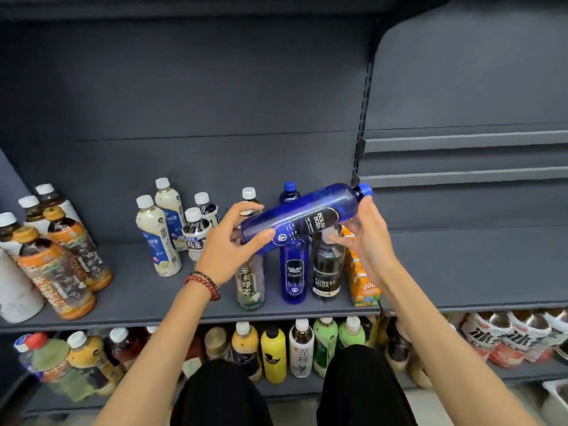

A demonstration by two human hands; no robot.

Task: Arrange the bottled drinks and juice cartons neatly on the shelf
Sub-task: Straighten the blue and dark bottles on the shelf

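Observation:
A blue soda bottle [310, 215] lies nearly sideways in the air above the grey shelf [138, 296], cap up to the right. My left hand [233, 244] grips its base end, and my right hand [365, 238] holds it near the neck. Below it stand another blue soda bottle [293, 272], a dark Forest Soda bottle [327, 269], a green tea bottle [250, 287] and an orange juice carton [362, 281], partly hidden by my right wrist. A third blue bottle [289, 192] stands behind.
Milky white-capped bottles [158, 241] and dark oolong bottles [195, 232] stand mid-shelf. Orange-labelled tea bottles [61, 265] crowd the left end. The lower shelf [307, 388] is packed with mixed drinks. A perforated upright [364, 118] divides the bay from bare shelves at right.

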